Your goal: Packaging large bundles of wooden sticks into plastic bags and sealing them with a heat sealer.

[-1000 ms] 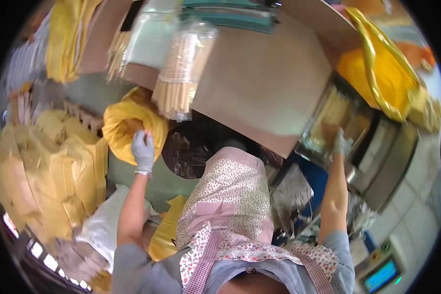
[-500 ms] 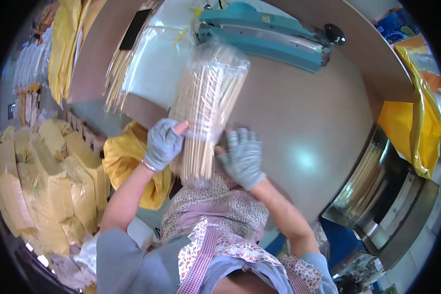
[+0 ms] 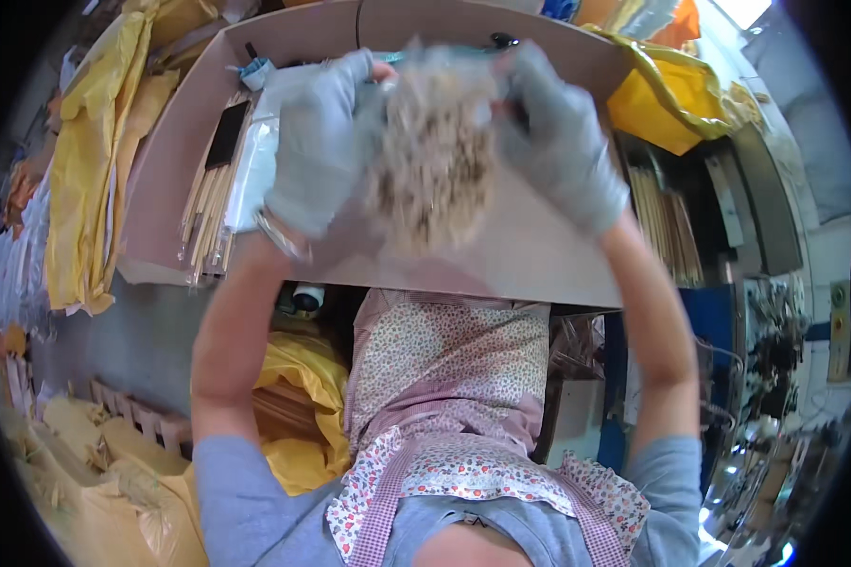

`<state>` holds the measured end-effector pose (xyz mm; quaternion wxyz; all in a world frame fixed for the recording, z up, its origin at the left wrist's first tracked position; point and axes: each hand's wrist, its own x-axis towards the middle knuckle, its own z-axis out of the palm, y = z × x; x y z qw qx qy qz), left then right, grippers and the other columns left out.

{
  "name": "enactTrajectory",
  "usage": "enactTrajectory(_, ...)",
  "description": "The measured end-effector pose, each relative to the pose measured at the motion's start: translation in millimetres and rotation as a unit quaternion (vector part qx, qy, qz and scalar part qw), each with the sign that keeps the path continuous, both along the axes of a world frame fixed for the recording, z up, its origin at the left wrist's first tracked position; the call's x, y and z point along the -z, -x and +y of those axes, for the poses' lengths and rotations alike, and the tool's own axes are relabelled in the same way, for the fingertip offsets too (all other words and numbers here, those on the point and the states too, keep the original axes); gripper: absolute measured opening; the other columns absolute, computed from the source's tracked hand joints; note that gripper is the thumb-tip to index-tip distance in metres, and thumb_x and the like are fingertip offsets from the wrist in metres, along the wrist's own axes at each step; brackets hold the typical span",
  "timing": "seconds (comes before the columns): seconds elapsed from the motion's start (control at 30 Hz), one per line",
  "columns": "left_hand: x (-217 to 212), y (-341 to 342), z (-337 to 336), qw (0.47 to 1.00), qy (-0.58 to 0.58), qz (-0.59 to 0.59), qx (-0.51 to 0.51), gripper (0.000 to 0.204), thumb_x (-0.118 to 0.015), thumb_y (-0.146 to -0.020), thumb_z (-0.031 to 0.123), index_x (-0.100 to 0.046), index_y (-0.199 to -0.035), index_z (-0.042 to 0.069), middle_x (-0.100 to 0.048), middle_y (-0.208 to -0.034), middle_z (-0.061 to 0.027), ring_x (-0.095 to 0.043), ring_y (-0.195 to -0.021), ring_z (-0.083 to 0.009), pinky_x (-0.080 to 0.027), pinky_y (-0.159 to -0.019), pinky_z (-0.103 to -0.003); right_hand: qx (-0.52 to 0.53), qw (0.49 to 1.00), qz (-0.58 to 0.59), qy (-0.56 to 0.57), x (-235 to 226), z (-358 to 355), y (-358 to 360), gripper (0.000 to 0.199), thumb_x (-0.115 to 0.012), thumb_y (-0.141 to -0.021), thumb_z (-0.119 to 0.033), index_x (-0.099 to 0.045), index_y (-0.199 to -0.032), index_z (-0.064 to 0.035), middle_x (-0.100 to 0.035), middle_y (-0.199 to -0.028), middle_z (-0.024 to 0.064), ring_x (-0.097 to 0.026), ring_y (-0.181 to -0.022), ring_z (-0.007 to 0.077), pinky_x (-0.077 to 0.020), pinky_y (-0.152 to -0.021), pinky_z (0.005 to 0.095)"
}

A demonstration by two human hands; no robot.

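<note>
A clear plastic bag of wooden sticks (image 3: 435, 170) is held up over the table, smeared by motion, the stick ends facing me. My left hand (image 3: 321, 142), in a grey glove, is closed on the bag's upper left side. On the upper right side my right hand (image 3: 560, 137), gloved too, grips the plastic. Both forearms are stretched forward. Behind the bag, a strip of the teal sealing machine (image 3: 454, 54) shows; the rest of it is hidden.
Left on the brown table (image 3: 539, 255) lie loose sticks (image 3: 199, 222), a flat black object (image 3: 225, 135) and clear plastic sheets (image 3: 253, 170). To the right, a dark tray holds sticks (image 3: 667, 222), near a yellow sack (image 3: 667, 109). Another yellow sack (image 3: 303, 406) sits below the table's edge.
The bag has come up off the table and tipped so its stick ends face me. My right hand has gone from lying beside it to gripping it. The view has shifted.
</note>
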<state>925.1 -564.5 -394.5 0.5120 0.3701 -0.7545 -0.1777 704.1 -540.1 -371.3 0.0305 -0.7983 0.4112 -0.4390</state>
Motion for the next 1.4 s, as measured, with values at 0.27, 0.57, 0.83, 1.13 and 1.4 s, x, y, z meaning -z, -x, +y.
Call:
enactTrajectory(0.27,-102.5,-3.7,17.8,0.982,-0.158,-0.090,0.054,0.019,-0.057,-0.088,0.018,-0.066,-0.084,0.001,-0.059,-0.059,-0.0054,-0.059,-0.052,-0.0135,-0.044,-0.051,-0.029,-0.128,0.964,0.233,-0.012,-92.5,9.7,41.5,0.015,-0.050,-0.079,0.006,-0.056,-0.090,-0.0017,-0.049,-0.070,0.0126,-0.049,-0.063,0.0181,-0.0454,-0.061,0.0290)
enactTrajectory(0.57,-137.6,-5.6,44.9,0.972,-0.219,-0.083,0.014,0.015,-0.057,-0.089,0.014,-0.062,-0.089,0.001,-0.050,-0.057,0.0017,-0.045,-0.042,-0.0043,-0.038,-0.038,-0.021,-0.148,0.965,0.215,0.014,-114.3,48.1,94.2,0.024,-0.072,-0.075,0.000,-0.066,-0.098,-0.0031,-0.065,-0.080,0.0085,-0.064,-0.073,0.0190,-0.0525,-0.069,0.0300)
enactTrajectory(0.83,-146.5,-11.1,24.4,0.966,-0.002,-0.251,-0.061,0.014,-0.065,-0.078,0.018,-0.060,-0.078,0.004,-0.056,-0.060,-0.0013,-0.054,-0.053,-0.0111,-0.046,-0.052,-0.029,-0.100,0.993,-0.041,-0.042,-96.1,23.1,90.3,0.026,-0.067,-0.085,-0.013,-0.062,-0.109,-0.0036,-0.065,-0.102,0.0066,-0.063,-0.085,0.0175,-0.0507,-0.081,0.0277)
enactTrajectory(1.13,-142.9,-14.8,9.9,0.951,-0.230,-0.204,0.020,0.012,-0.063,-0.082,0.010,-0.054,-0.079,0.003,-0.053,-0.057,-0.0006,-0.054,-0.051,-0.0056,-0.045,-0.045,-0.022,-0.042,0.980,0.187,0.044,-85.0,-2.6,73.8,0.021,-0.063,-0.084,-0.008,-0.046,-0.075,0.0007,-0.039,-0.061,0.0092,-0.043,-0.054,0.0162,-0.0428,-0.056,0.0274)
enactTrajectory(1.4,82.3,31.1,27.6,0.980,-0.095,0.151,0.094,0.095,-0.088,-0.059,0.023,-0.037,-0.135,-0.001,-0.050,-0.126,-0.0169,-0.049,-0.116,-0.0232,-0.040,-0.100,-0.035,-0.178,0.845,-0.385,-0.327,-46.6,1.4,40.7,0.016,-0.056,-0.094,-0.017,-0.056,-0.096,-0.0017,-0.067,-0.093,0.0126,-0.068,-0.079,0.0206,-0.0571,-0.074,0.0301)
